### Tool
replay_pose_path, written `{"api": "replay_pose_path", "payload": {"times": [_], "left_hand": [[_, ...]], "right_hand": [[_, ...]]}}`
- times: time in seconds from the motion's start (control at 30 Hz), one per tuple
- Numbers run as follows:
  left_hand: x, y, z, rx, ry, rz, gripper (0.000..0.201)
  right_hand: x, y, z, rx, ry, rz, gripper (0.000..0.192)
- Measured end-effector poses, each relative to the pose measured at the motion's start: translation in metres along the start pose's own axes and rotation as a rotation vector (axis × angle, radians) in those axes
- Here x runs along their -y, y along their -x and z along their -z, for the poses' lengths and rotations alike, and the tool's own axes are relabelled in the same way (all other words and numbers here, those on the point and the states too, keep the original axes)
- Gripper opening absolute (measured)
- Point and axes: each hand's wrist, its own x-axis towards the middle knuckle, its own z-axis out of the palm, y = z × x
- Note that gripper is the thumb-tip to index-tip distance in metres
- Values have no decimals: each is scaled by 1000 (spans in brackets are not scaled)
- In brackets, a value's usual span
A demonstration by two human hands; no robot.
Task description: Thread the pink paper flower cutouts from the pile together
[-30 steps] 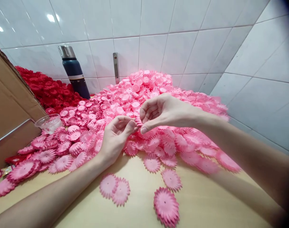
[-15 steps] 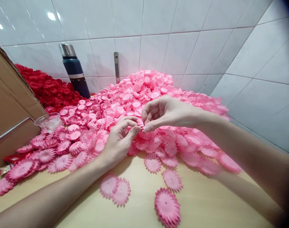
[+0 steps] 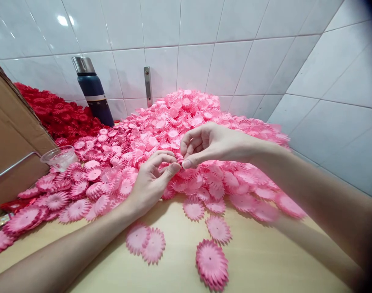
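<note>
Pink petal piece pinched between both hands above the pink heap

Head view: a small pink petal piece is gripped by the closed fingertips of the left hand and the right hand, just above the pink heap; both hands are equally near.

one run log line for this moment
left hand | right hand | both pinching one pink flower cutout | above pink pile

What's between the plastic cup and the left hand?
Head view: only pink paper flowers lie between the cup and the left hand.
</note>
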Motion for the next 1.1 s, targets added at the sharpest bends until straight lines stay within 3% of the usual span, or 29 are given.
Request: {"api": "replay_pose_path", "payload": {"times": [0.27, 0.5, 0.83, 1.1], "left_hand": [[-2, 1, 0, 64, 116, 133, 11], [0, 3, -1, 31, 121, 166, 11], [-5, 0, -2, -36, -22, 105, 11], [-7, 1, -4, -74, 55, 110, 7]], "right_hand": [[-2, 0, 3, 3, 19, 3, 25], [-10, -4, 3, 36, -43, 87, 26], [-8, -4, -3, -27, 130, 132, 26], [-9, -4, -1, 11, 14, 88, 26]]}}
